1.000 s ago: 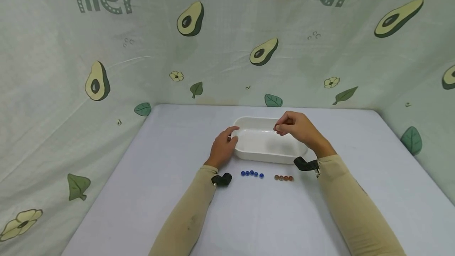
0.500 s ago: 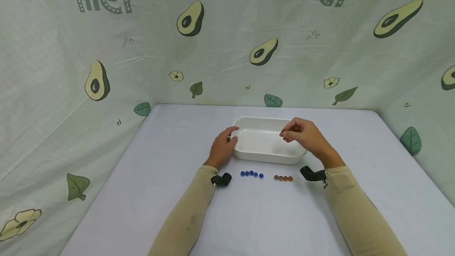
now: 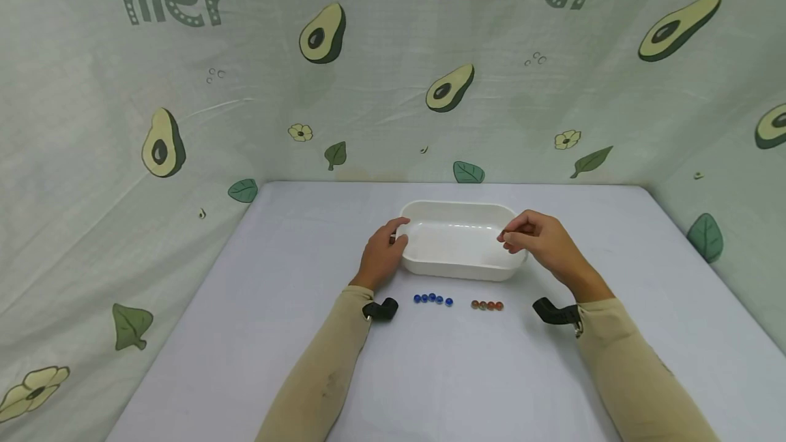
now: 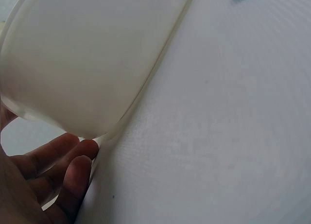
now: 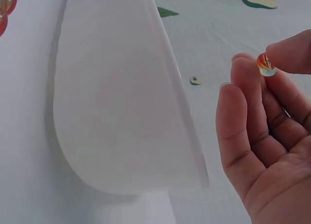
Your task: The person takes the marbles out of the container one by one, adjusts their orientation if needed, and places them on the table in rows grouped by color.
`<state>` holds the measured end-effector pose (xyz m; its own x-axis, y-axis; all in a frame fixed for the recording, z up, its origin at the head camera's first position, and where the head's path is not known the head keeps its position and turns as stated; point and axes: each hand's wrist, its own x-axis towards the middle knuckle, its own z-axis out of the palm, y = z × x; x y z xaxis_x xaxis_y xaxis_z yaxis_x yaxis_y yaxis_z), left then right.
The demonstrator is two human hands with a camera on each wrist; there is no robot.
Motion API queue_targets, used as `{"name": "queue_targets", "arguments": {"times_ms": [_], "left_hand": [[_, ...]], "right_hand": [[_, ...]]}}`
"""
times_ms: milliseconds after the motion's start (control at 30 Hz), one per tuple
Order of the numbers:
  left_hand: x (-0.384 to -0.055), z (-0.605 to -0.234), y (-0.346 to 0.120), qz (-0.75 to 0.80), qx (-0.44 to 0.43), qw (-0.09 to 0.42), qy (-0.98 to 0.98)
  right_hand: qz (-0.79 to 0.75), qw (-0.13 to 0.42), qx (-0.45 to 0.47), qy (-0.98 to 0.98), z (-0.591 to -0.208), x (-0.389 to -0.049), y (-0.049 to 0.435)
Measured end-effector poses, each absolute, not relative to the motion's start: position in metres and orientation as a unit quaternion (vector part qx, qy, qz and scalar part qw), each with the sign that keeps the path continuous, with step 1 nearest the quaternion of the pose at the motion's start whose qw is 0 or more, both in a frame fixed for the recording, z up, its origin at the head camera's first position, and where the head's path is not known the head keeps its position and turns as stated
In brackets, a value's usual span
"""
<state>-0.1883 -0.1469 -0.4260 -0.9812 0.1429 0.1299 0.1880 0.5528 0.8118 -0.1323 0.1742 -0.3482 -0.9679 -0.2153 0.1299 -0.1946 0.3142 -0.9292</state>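
Note:
At the left end of a white rectangular dish (image 3: 454,271), my left hand (image 3: 379,258) holds the rim, with thumb and index finger on it. The left wrist view has several curled fingers against the outside of the dish (image 4: 92,63). Between thumb and fingertips, my right hand (image 3: 548,244) pinches an orange-and-clear glass marble (image 5: 267,65), raised above the dish's right end. No marble shows inside the dish in the head view.
In front of the dish lies a row of blue marbles (image 3: 432,297). To their right is a row of orange marbles (image 3: 491,305). Everything stands on a white-covered table (image 3: 454,374), with an avocado-print cloth (image 3: 381,101) hanging behind.
My right hand has drawn rightward and a little nearer, from over the dish's inside to its right end, still pinching the marble. The left hand stays at the dish.

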Motion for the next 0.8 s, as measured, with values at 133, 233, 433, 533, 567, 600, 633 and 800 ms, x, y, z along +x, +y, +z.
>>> {"name": "queue_targets", "arguments": {"times_ms": [133, 233, 433, 533, 567, 600, 633, 800], "left_hand": [[-0.188, -0.426, -0.147, -0.465, -0.093, 0.022, -0.880], [-0.188, -0.426, -0.146, -0.465, -0.093, 0.020, -0.880], [-0.188, -0.424, -0.147, -0.467, -0.093, 0.021, -0.879], [-0.187, -0.424, -0.147, -0.468, -0.092, 0.019, -0.879], [-0.187, -0.425, -0.148, -0.469, -0.093, 0.018, -0.878], [-0.187, -0.425, -0.148, -0.468, -0.093, 0.018, -0.878], [-0.187, -0.425, -0.148, -0.469, -0.094, 0.018, -0.878], [-0.189, -0.426, -0.149, -0.471, -0.097, 0.020, -0.877]], "right_hand": [[-0.573, -0.001, -0.125, 0.810, -0.349, -0.126, 0.178], [-0.572, -0.006, -0.123, 0.811, -0.349, -0.119, 0.181], [-0.572, -0.010, -0.110, 0.813, -0.354, -0.107, 0.188], [-0.576, -0.002, -0.105, 0.811, -0.358, -0.102, 0.191], [-0.577, 0.002, -0.105, 0.810, -0.360, -0.100, 0.192], [-0.578, 0.005, -0.104, 0.810, -0.362, -0.098, 0.193], [-0.579, 0.009, -0.105, 0.809, -0.364, -0.097, 0.194], [-0.581, 0.028, -0.102, 0.807, -0.370, -0.089, 0.197]]}}
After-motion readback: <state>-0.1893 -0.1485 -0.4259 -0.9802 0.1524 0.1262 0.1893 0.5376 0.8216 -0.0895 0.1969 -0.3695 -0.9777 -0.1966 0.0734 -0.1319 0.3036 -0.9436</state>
